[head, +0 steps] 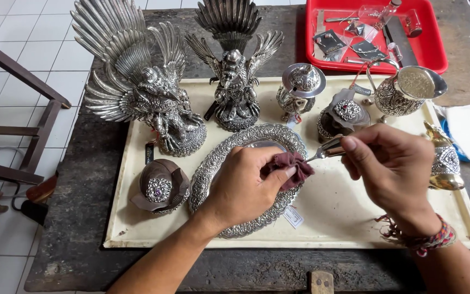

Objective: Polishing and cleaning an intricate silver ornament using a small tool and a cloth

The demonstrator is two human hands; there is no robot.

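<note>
Head view. Left hand [243,188] is closed in a pinch on a dark red cloth [289,166], thumb and fingers bunching it; the cloth sticks out to the right of the fingertips. Right hand [393,166] is closed around a small silver spoon [325,149], gripping its handle end; the handle itself is hidden inside the fist. The spoon's visible end points left and meets the cloth, so cloth and spoon touch between the two hands. Both sit above the middle of the cream tray [344,215].

Under the left hand lies an oval silver platter [213,169] with an embossed rim, flat on the tray, left of centre. Near the tray's front-left corner: a brown shell-shaped box [161,188] with a silver ornament. Along the tray's far edge, left to right: a large winged silver statue [137,81], a second winged silver statue [235,71], a small lidded silver pot [300,87], another brown shell-shaped box [344,114], a silver pitcher [406,90]. At the tray's right edge, just beside the right hand, a gold and silver piece [444,160], partly hidden.

Tray rests on a dark worn table [82,218]. Beyond the tray's far-right corner: a red plastic tray [431,49] of small tools. Woven bracelet [431,239] on the right wrist.
</note>
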